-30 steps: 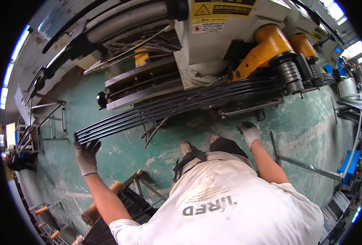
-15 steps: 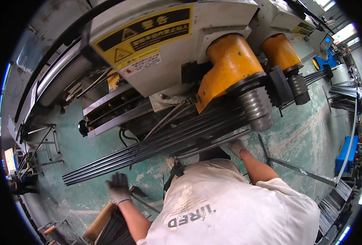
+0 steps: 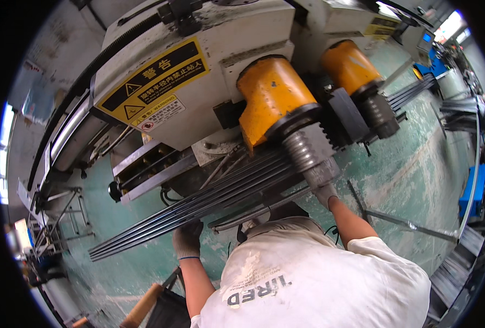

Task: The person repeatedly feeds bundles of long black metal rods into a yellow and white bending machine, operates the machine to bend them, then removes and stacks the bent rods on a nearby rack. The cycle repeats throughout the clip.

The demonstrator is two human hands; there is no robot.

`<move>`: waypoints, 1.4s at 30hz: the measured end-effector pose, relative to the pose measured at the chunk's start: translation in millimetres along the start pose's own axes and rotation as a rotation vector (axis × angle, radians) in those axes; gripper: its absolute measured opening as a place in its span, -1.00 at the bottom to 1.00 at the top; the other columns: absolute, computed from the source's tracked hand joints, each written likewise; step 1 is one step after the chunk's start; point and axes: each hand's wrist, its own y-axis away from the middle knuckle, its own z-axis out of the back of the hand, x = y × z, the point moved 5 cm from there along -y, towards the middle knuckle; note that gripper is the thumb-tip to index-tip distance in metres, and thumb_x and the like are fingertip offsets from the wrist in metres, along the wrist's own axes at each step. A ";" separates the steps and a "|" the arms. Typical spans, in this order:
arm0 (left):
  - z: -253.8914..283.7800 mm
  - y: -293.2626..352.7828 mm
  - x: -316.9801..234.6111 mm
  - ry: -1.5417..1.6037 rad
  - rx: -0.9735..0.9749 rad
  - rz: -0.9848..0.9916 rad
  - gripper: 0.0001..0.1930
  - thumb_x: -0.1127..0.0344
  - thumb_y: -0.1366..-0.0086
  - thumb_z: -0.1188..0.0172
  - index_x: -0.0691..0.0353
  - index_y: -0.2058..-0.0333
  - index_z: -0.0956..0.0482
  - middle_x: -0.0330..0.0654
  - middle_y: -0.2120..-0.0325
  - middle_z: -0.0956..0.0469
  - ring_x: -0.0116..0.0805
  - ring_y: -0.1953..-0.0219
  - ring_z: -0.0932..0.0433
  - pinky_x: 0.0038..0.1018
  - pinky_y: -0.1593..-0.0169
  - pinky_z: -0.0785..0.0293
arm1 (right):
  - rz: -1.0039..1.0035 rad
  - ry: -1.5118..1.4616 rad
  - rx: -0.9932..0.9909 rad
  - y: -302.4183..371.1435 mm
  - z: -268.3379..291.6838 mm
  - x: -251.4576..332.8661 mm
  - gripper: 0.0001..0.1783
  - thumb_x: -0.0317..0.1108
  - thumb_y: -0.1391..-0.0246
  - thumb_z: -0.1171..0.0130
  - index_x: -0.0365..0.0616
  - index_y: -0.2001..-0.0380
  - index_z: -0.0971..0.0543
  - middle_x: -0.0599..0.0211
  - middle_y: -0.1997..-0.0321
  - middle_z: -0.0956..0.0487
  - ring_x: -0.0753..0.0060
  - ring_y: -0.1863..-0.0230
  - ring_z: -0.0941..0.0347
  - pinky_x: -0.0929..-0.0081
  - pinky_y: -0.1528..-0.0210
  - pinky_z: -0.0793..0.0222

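Several long dark metal rods (image 3: pixel 198 202) lie side by side, slanting from the lower left up beneath the machine head. My left hand (image 3: pixel 189 240), in a greyish work glove with dark fingers, is at the rods' near edge. Its fingertips meet the rods or pass under them; their grip is hidden. My right hand (image 3: pixel 325 195), in a pale glove, reaches up just below the grey ribbed cylinder (image 3: pixel 311 156) on the nearer orange machine arm (image 3: pixel 278 98). That cylinder covers its fingers. A ribbed hose (image 3: pixel 286 202) runs between my hands.
A second orange arm (image 3: pixel 352 65) stands farther right. The big pale machine housing (image 3: pixel 182 104) bears a yellow warning label. A metal stand bar (image 3: pixel 409 223) crosses the right side. Near my left elbow is a brown roll (image 3: pixel 142 306). More rods (image 3: pixel 458 259) are stacked at right.
My left hand, open and apart from the rods before, has moved right and up to their near edge. My right hand has come up under the ribbed cylinder. The view has shifted right.
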 end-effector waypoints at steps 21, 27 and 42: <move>23.7 55.1 -145.9 0.898 0.029 -0.332 -0.44 -0.07 -0.65 -0.11 0.24 -0.36 -0.60 0.14 -0.24 -0.68 0.13 -0.31 -0.65 0.11 -0.44 -0.48 | 0.370 -1.116 -0.653 120.5 145.0 203.1 -0.38 -0.02 -0.51 -0.31 -0.28 -0.38 -0.61 0.19 -0.28 -0.72 0.24 -0.21 -0.58 0.27 -0.36 -0.44; 9.4 67.7 -206.3 1.069 0.034 -0.332 -0.38 0.03 -0.67 -0.07 0.36 -0.48 -0.46 0.11 -0.43 -0.53 0.12 -0.43 -0.52 -0.02 -0.54 -0.37 | 0.311 -1.427 -0.545 79.7 143.9 205.2 -0.36 0.09 -0.47 -0.31 -0.22 -0.31 -0.66 0.23 -0.19 -0.71 0.22 -0.13 -0.56 0.23 -0.27 -0.45; -6.3 112.7 -424.3 0.552 -0.484 -0.683 -0.48 0.13 -0.59 -0.19 0.52 -0.24 -0.64 0.24 -0.22 -0.67 0.09 -0.28 -0.66 -0.06 -0.38 -0.54 | 0.391 -1.433 -0.453 84.6 196.4 234.9 -0.46 -0.04 -0.34 -0.40 -0.14 -0.24 -0.72 0.24 -0.12 -0.75 0.33 -0.03 -0.67 0.22 -0.08 -0.57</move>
